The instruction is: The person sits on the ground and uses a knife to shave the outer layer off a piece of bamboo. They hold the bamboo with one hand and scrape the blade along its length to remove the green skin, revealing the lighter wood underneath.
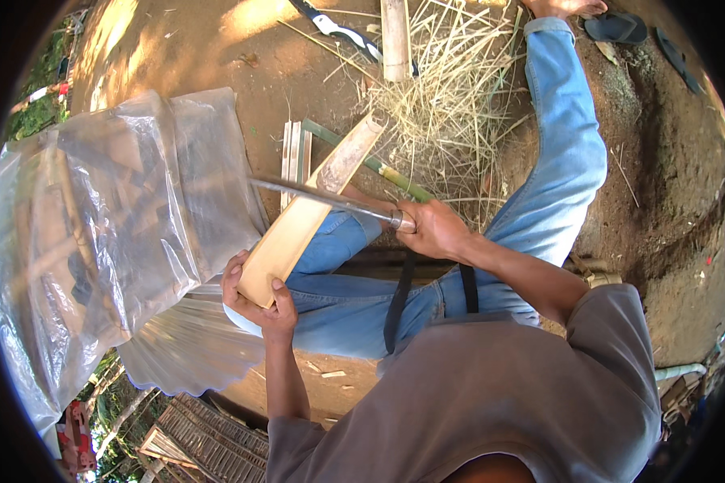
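A split length of bamboo (283, 240) slants up and away over my bent leg, its pale hollow face upward. My left hand (279, 312) grips its near end, thumb on the inner face and fingers around the far edge. In my right hand (439, 231) is the handle of a long-bladed knife (354, 206). The blade lies across the bamboo around its middle, its tip reaching past the left edge. Beyond the blade the hollow is darker and rougher; on the near side it looks smooth and yellow.
Bamboo shavings (451, 109) are heaped on the dirt ahead, beside another split bamboo piece (395, 44) and a black-and-white tool (338, 30). A green bamboo stick (398, 179) lies beyond my leg. Clear plastic sheeting (137, 209) covers things at left. Sandals (616, 29) are at far right.
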Tool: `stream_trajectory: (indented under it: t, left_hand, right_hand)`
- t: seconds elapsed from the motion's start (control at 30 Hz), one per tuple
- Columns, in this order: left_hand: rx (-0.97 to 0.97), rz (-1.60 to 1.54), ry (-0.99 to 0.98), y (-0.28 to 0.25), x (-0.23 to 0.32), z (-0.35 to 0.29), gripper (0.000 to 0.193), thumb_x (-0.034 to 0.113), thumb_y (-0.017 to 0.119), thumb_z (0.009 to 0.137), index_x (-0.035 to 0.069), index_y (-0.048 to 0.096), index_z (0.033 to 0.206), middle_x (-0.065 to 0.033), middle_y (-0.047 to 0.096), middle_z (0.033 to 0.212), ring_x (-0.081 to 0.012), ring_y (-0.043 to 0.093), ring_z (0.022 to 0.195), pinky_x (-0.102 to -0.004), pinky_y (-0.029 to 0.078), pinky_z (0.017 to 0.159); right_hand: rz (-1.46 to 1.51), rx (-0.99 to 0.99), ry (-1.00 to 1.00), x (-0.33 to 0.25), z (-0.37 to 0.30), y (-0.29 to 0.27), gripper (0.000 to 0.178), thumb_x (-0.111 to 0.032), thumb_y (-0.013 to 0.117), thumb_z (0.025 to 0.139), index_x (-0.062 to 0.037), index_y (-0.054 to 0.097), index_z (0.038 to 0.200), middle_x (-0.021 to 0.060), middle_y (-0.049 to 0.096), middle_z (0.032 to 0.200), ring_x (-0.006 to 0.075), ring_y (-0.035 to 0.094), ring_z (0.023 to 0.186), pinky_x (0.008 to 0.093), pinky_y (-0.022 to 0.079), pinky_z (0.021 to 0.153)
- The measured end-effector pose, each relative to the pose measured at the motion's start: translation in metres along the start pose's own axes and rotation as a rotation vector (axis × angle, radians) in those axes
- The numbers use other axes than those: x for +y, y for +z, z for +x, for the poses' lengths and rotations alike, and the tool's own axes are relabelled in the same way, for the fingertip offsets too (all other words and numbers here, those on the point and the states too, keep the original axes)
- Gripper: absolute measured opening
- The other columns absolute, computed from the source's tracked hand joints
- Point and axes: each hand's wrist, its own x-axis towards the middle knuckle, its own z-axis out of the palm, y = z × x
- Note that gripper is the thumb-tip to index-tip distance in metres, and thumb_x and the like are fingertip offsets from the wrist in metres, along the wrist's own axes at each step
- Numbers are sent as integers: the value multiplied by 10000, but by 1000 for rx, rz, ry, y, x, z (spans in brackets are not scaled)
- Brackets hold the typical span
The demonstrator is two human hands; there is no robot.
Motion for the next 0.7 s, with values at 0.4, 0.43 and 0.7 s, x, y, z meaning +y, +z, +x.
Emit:
stream_trajectory:
  t: [0.4, 0.43, 0.7]
  left_hand:
    - [56, -34, -15, 9, 7, -1, 584, 198, 657, 906, 47, 323, 1361, -203, 437, 1284, -314, 457, 1224, -471, 363, 1067]
    - [52, -34, -10, 9, 8, 1, 588, 200, 658, 906, 47, 322, 1363, -202, 439, 1284, -315, 456, 1226, -471, 361, 1068]
    - [85, -9, -63, 9, 6, 1, 548, 173, 637, 893, 67, 329, 1334, -209, 452, 1254, -313, 466, 1191, -476, 382, 1037]
  right_hand:
    - [-10, -83, 31, 17, 15, -5, 157, -143, 601, 839, 13, 598, 832, 244, 595, 590, 361, 654, 534, 465, 535, 538]
    - [-26, -74, 157, 51, 21, 6, 161, -150, 620, 832, 10, 611, 841, 241, 604, 595, 348, 656, 545, 455, 544, 540]
    - [-153, -239, 285, 48, 47, -18, 249, -224, 557, 898, -6, 666, 947, 254, 687, 808, 388, 693, 769, 467, 565, 756]
